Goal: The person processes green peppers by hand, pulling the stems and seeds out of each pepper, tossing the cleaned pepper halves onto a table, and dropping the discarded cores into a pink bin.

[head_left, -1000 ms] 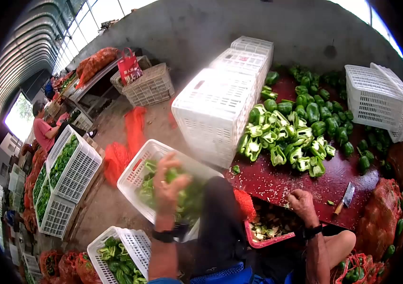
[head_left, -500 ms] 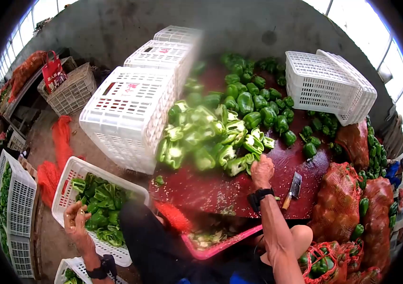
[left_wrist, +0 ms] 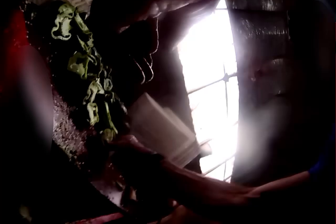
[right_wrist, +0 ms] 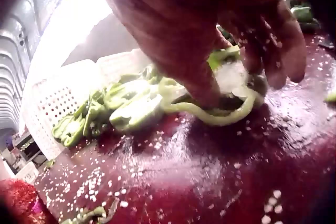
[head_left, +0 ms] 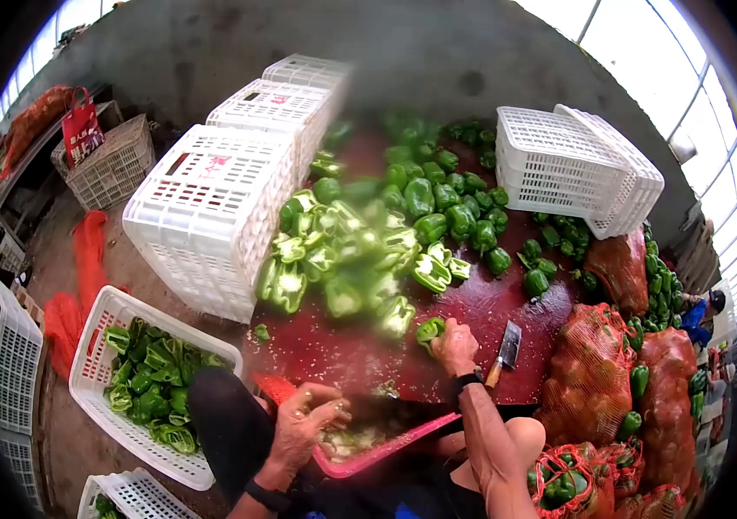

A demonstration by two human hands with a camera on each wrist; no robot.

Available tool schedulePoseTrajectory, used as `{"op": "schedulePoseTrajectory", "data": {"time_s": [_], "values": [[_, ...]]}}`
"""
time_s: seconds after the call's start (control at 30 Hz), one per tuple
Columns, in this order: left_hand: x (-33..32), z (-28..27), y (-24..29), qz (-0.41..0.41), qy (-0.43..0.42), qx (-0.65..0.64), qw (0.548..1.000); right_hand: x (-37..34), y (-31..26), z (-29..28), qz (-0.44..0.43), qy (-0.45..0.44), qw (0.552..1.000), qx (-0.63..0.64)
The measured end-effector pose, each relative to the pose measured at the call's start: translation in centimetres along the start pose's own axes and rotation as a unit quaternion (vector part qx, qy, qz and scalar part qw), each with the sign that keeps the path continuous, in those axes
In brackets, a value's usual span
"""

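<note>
My right hand (head_left: 457, 348) grips a cut green pepper half (head_left: 429, 330) near the front of the red table top (head_left: 507, 298). In the right wrist view the thumb of the right hand (right_wrist: 210, 40) reaches inside the pepper half (right_wrist: 226, 116), fingers over its far side. My left hand (head_left: 306, 424) is raised over the pink-rimmed tray (head_left: 386, 448), fingers loosely bent with nothing seen in them. The left wrist view is dark; part of the left hand (left_wrist: 168, 3) shows at the top. Cut pepper halves (head_left: 286, 281) lie in a pile beyond the hands.
A cleaver (head_left: 504, 353) lies right of the right hand. Whole peppers (head_left: 459, 221) cover the table's back. White crates (head_left: 199, 216) stand at left, others (head_left: 559, 164) at back right. A crate (head_left: 91, 368) of cut peppers sits on the floor at left; net sacks (head_left: 589, 372) stand at right.
My left hand has come from the pepper crate at left to above the pink-rimmed tray. The right hand has drawn a pepper half away from the pile, toward the front. The head view has swung right.
</note>
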State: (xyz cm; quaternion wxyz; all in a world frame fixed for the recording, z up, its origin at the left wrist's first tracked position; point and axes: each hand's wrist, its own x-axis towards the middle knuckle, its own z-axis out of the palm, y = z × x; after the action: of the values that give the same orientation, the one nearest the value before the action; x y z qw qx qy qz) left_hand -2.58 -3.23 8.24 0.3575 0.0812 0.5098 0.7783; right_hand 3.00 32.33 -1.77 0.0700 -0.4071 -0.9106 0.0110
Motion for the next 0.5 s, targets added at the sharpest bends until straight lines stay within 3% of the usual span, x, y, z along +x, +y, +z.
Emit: {"op": "schedulePoseTrajectory", "data": {"time_s": [0.2,0.33,0.4,0.43,0.47,0.5], "values": [[1.0,-0.9,-5.1,-0.092,-0.065,0.057,0.992,-2.6,0.5,0.3,0.010,0.022,1.000,0.004],[2.3,-1.7,-7.7,-0.143,-0.036,-0.063,0.987,-5.1,-0.3,-1.5,-0.048,0.039,0.994,0.091],[3.5,-3.4,-10.1,-0.127,-0.090,-0.167,0.974,-7.3,-2.0,-2.1,-0.097,0.037,0.983,0.154],[3.5,-3.8,-10.5,-0.120,-0.108,-0.220,0.962,-9.2,-5.6,-8.6,-0.114,-0.105,0.939,0.306],[3.9,-2.8,-10.1,-0.147,-0.055,-0.110,0.982,-10.7,-6.6,-8.3,-0.159,-0.107,0.906,0.376],[3.6,-1.9,-7.9,-0.162,-0.079,-0.129,0.975,-12.3,-7.4,-7.7,-0.202,-0.107,0.866,0.445]]}}
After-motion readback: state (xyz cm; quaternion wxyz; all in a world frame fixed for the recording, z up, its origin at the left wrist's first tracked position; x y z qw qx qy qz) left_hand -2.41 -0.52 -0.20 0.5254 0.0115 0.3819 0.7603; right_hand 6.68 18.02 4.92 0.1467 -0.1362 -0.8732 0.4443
